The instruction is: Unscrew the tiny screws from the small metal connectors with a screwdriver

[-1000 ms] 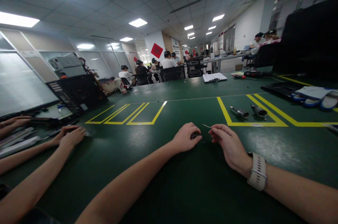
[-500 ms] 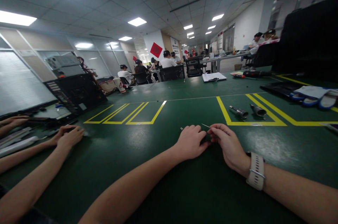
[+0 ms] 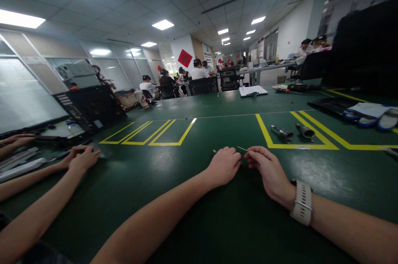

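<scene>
My right hand (image 3: 266, 169) pinches a thin metal pin (image 3: 241, 148) between thumb and fingertips, its free end pointing left. Close beside it, my left hand (image 3: 224, 166) is closed, back of the hand facing up, low over the green table (image 3: 174, 197). A small silver end (image 3: 214, 151) pokes out past the left knuckles; the rest of that piece is hidden by the hand. A narrow gap separates the two hands. Beyond the right hand, two grey metal fittings (image 3: 282, 132) with narrow stems lie inside a yellow-taped area.
Yellow tape (image 3: 164, 144) marks more boxes at left. A co-worker's hands (image 3: 82, 158) are at the left. White-and-blue gloves (image 3: 373, 114) lie at right near a black tray (image 3: 329, 106). A clipboard with paper (image 3: 252, 90) and a power tool (image 3: 303, 87) are farther back.
My left hand has shifted slightly away from the right, and its thumb has drawn in. The right hand keeps its pinch on the pin, nearly still.
</scene>
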The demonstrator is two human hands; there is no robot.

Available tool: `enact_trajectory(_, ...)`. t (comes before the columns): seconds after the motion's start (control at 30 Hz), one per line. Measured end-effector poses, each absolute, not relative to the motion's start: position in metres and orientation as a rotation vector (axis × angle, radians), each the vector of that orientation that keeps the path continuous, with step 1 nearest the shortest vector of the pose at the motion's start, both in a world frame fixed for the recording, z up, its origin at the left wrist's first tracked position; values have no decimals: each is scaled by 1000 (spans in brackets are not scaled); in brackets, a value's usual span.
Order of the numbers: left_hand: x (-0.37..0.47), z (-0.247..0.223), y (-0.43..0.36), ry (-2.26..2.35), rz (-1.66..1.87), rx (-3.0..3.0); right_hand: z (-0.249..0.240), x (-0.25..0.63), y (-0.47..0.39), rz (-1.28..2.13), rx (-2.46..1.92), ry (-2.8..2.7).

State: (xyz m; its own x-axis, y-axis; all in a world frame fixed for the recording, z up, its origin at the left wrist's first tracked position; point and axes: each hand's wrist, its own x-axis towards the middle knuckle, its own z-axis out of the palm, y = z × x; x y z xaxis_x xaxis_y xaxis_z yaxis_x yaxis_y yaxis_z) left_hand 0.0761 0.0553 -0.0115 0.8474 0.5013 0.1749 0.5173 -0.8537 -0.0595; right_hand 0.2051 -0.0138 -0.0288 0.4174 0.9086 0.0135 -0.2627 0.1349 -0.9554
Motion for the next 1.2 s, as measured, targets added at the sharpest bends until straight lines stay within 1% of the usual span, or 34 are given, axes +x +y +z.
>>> enact_trajectory(0.5, 68, -15, 71, -733, -261, -2925, -30, 207, -15, 975, -1136, -773)
enact_trajectory(0.73, 64, -15, 79, -755, -274, -2897, -22, 204, -18, 980, -1134, -744)
enact_trajectory(1.2, 64, -18, 80, -826, -293, -2953, -26, 206, -17, 989, -1142, -777)
